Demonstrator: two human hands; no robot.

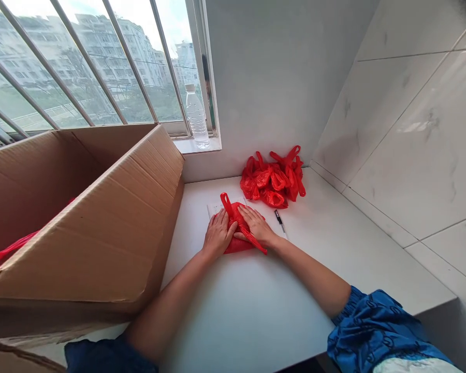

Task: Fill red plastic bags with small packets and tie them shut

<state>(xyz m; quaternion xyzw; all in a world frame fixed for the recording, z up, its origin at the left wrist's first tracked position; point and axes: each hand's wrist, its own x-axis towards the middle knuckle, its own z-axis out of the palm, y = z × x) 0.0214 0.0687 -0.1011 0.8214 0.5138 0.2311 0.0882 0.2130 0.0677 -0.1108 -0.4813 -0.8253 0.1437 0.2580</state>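
Note:
A red plastic bag (238, 246) lies on the white table (248, 311), one handle loop standing up at its far side and another strip trailing toward the near right. My left hand (218, 231) rests on the bag's left part with fingers stretched out. On its right part lies my right hand (255, 225), palm down and fingers extended. Both hands press on the bag from above; what is inside it is hidden. Partly under the bag, a white sheet of paper (213, 209) shows at the upper left. A black-capped pen (279, 220) lies just right of my right hand.
Several knotted red plastic bags (274, 178) are heaped by the back wall. A large open cardboard box (112, 223) with red plastic inside takes up the left. On the sill of the barred window stands a clear water bottle (196, 116). A tiled wall (423, 134) bounds the right.

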